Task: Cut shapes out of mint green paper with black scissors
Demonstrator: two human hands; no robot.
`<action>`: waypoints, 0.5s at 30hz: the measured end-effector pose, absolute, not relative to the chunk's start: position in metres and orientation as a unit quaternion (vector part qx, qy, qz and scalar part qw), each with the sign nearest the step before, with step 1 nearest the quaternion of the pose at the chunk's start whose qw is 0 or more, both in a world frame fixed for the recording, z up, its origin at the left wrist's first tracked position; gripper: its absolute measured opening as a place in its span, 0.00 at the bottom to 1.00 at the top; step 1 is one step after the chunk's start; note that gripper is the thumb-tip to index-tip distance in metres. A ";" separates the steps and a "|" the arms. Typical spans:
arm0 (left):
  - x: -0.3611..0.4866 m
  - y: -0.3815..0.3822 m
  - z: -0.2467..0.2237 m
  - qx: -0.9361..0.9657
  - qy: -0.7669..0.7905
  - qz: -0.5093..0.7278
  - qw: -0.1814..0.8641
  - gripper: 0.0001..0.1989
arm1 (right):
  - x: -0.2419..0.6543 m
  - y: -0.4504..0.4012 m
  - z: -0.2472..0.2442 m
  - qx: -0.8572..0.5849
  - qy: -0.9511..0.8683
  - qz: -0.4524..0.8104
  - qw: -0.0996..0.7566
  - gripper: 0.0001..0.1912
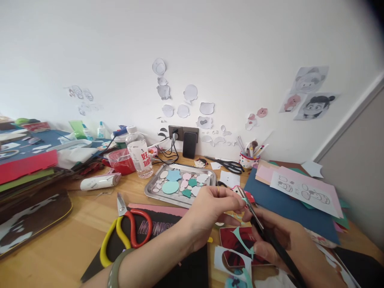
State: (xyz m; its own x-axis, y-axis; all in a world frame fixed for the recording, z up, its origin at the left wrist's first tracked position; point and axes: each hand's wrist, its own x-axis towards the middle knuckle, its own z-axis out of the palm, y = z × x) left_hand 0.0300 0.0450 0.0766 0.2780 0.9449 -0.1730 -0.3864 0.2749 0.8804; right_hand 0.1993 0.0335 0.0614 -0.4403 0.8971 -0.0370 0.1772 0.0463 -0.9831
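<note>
Black-handled scissors [275, 245] are held tilted, blades pointed toward eleven o'clock; a small teal paper piece [245, 200] is pinched by the blades, at four o'clock from centre.

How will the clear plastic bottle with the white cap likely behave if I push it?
The bottle would probably tip if pushed high up, being tall and narrow. Its clear plastic wall may flex under a squeeze. Once down, its round body would likely roll.

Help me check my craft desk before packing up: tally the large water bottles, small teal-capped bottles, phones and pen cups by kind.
Large water bottle: 1
Small teal-capped bottles: 2
Phone: 1
Pen cup: 1
Total: 5
</note>
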 end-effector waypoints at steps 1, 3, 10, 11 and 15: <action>0.029 0.045 0.077 0.378 0.369 0.469 0.708 0.06 | 0.199 0.033 0.062 -0.418 -0.638 0.558 0.326 0.17; 0.028 0.047 0.078 0.385 0.361 0.465 0.711 0.05 | 0.200 0.033 0.061 -0.428 -0.632 0.559 0.323 0.16; 0.025 0.048 0.079 0.393 0.366 0.462 0.705 0.04 | 0.203 0.032 0.061 -0.445 -0.629 0.558 0.309 0.16; 0.025 0.048 0.079 0.393 0.366 0.462 0.705 0.04 | 0.202 0.032 0.062 -0.449 -0.630 0.553 0.309 0.16; 0.025 0.049 0.080 0.394 0.368 0.465 0.702 0.04 | 0.202 0.034 0.062 -0.461 -0.633 0.540 0.309 0.18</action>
State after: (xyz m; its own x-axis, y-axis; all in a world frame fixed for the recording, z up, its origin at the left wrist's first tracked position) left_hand 0.0249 0.0487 0.0799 0.2970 0.9431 -0.1497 -0.3633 0.2566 0.8956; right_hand 0.2020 0.0337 0.0624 -0.3850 0.9167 -0.1069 0.2500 -0.0079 -0.9682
